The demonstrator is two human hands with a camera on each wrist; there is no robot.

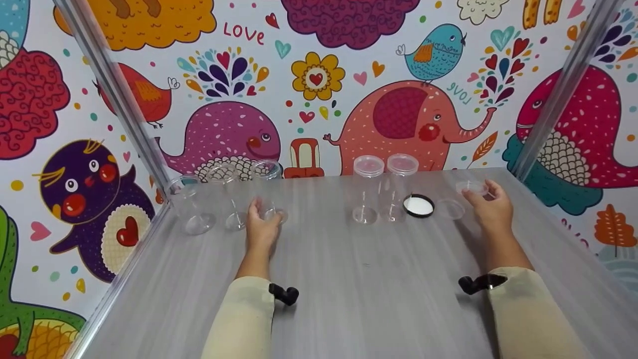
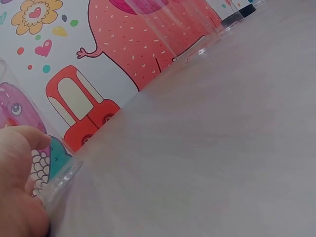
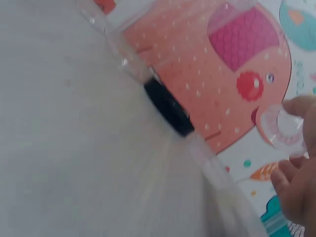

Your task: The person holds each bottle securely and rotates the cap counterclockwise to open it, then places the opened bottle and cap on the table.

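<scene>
Seems to be lidding clear jars, judged around two-fifths through. With the clock taken from the wearer's place, apparently done with two capped jars (image 1: 368, 192), upright near 12 o'clock on the table (image 1: 349, 279). By the look of it, left with three lidless jars (image 1: 224, 194) between 10 and 11 o'clock, counting the gripped jar (image 1: 269, 187); hard to be certain of bare mouths through such clear plastic. Also waiting, on the table: a black-rimmed lid (image 1: 418, 205) between 12 and 1 o'clock and, just beside it at 1 o'clock, a flat clear ring (image 1: 451, 209), probably another lid. At 11 o'clock, gripping that jar low with the left hand (image 1: 262, 227), thumb and fingers bent partway about the wall. At 1 o'clock, pinching a clear lid (image 1: 472, 188) in the right hand (image 1: 492, 207), thumb and fingers parted by only the lid's breadth. Held toward 11 o'clock from the right palm, raised above the table, well apart from the gripped jar.
</scene>
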